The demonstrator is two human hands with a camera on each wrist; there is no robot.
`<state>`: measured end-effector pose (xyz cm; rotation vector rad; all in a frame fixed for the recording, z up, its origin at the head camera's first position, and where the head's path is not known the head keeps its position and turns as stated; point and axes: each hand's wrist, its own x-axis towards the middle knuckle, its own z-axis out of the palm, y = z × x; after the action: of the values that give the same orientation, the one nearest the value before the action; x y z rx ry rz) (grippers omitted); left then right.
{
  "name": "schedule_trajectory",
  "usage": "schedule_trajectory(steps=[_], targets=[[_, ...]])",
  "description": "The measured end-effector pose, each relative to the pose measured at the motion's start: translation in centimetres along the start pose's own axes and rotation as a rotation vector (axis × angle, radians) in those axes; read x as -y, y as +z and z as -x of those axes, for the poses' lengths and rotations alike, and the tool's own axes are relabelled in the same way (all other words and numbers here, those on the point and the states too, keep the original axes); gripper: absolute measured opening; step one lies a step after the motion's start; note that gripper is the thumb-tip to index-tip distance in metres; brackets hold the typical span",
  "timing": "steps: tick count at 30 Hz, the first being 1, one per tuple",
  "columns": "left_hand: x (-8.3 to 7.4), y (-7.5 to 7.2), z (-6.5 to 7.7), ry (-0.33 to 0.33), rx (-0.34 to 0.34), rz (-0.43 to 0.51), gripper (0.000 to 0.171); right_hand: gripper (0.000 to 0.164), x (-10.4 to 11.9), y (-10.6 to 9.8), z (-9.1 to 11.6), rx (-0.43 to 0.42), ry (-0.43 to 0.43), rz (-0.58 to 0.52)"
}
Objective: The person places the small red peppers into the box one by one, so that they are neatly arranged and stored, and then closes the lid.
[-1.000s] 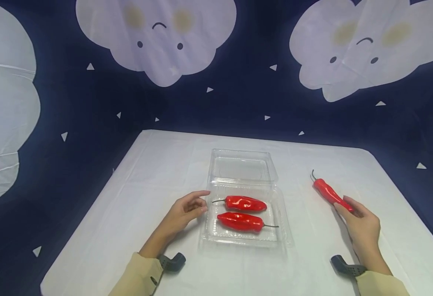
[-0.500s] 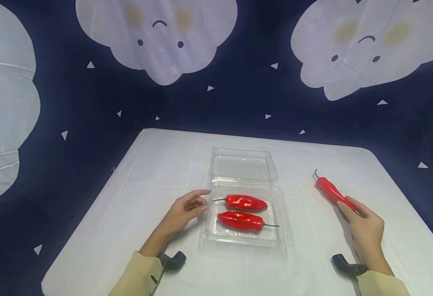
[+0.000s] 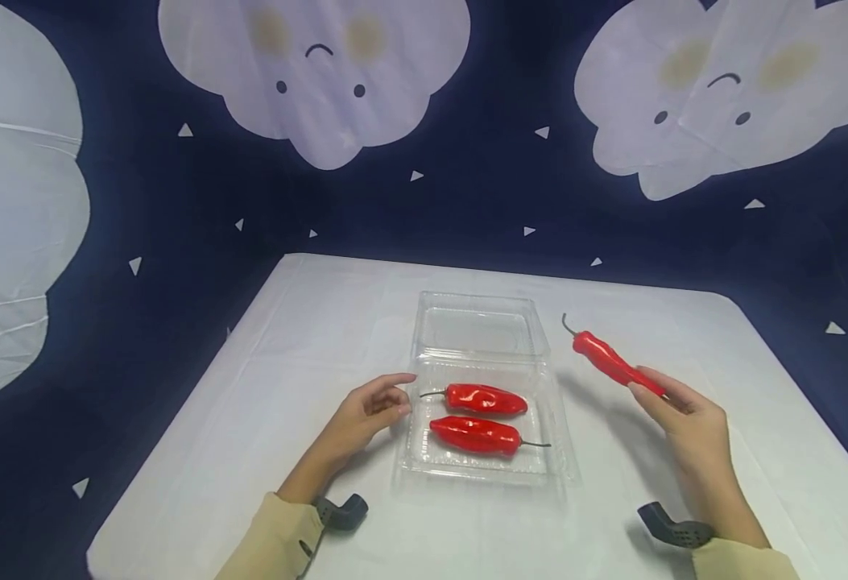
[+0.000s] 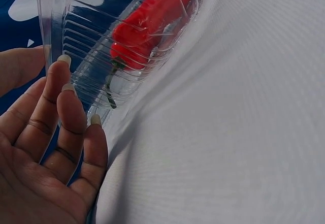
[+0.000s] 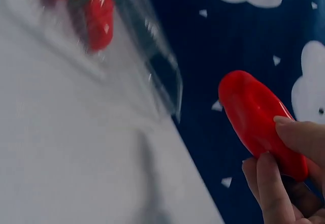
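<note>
In the head view a clear plastic clamshell box [image 3: 481,475] stands with its lid folded back, and two red chili peppers lie inside, the rear pepper [image 3: 485,399] stem left, the front pepper [image 3: 476,436] stem right. My left hand [image 3: 366,415] is at the box's left side; its fingertips [image 4: 64,61] rest at the ribbed wall in the left wrist view. To the right of the box, my right hand [image 3: 684,419] pinches a third red chili pepper [image 3: 612,359] near its tip, between thumb and fingers. That pepper is raised above the table, its stem pointing away to the upper left.
The box's lid [image 3: 476,326] lies open on the far side. A white cloth covers the table [image 3: 308,322]. Behind it hangs a dark blue backdrop [image 3: 496,193] with white clouds and small triangles. A dark wrist device [image 3: 673,528] sits on each wrist.
My right hand first drifts slightly right, then lifts the pepper and brings it left toward the box. My left hand and the two peppers in the box stay as they were.
</note>
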<state>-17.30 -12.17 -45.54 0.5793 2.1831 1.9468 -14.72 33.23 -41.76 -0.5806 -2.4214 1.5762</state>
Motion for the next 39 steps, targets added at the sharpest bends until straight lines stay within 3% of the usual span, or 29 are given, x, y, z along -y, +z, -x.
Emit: schedule_trajectory(steps=[5, 9, 16, 21, 26, 33, 39], targets=[[-0.2, 0.0, 0.2, -0.002, -0.003, 0.01, 0.047, 0.058, 2.6, 1.8, 1.7, 0.121, -0.177, 0.037], [-0.2, 0.1, 0.1, 0.0, -0.002, 0.014, 0.047, 0.051, 3.9, 3.2, 3.0, 0.269, -0.259, 0.039], [-0.2, 0.0, 0.0, 0.002, -0.002, -0.012, 0.047, 0.038, 4.3, 6.1, 3.9, 0.492, -0.38, 0.045], [-0.1, -0.1, 0.0, -0.001, -0.005, -0.006, 0.047, 0.037, 4.4, 8.1, 4.3, 0.59, -0.448, 0.085], [-0.3, 0.1, 0.1, -0.007, 0.009, -0.003, 0.048, 0.039, 4.6, 9.2, 4.8, 0.547, -0.602, 0.21], [-0.3, 0.1, 0.0, -0.005, 0.009, -0.012, 0.048, 0.049, 5.0, 10.1, 5.3, 0.343, -0.91, 0.558], [0.0, 0.0, 0.0, 0.008, 0.013, -0.012, 0.049, 0.051, 4.9, 10.0, 5.2, 0.257, -0.997, 0.572]])
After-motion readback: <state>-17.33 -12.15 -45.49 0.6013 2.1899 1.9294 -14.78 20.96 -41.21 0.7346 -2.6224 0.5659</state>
